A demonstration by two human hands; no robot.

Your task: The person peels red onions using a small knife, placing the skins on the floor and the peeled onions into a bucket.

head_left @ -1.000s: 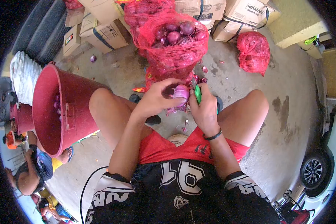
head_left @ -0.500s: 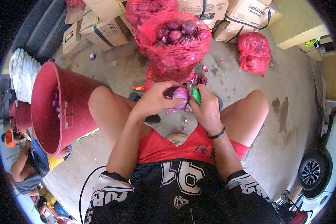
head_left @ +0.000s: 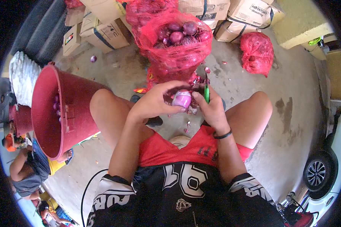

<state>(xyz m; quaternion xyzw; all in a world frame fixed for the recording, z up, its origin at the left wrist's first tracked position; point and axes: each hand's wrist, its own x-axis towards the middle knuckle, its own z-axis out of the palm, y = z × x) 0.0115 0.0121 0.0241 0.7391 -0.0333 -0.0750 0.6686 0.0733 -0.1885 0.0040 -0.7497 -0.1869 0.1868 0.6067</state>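
A purple onion (head_left: 182, 99) is held between the thumb and fingers of my left hand (head_left: 154, 101), above the floor between my knees. My right hand (head_left: 213, 109) is closed on a green-handled knife (head_left: 207, 93), its dark blade pointing away from me. The right thumb is at the onion's right side, and loose skin shows there. Just beyond my hands stands an open red mesh sack (head_left: 178, 56) full of purple onions. Bits of peel lie on the floor beneath the onion.
A large red tub (head_left: 70, 113) holding some onions stands at my left. Cardboard boxes (head_left: 106, 34) line the back, and a filled red bag (head_left: 257, 55) lies back right. Other people (head_left: 28, 170) sit at far left; a car (head_left: 326, 170) is at right.
The onion has turned in my left hand. My right hand has rotated, so the knife now points away from me with its blade visible, and the right thumb has come to the onion.
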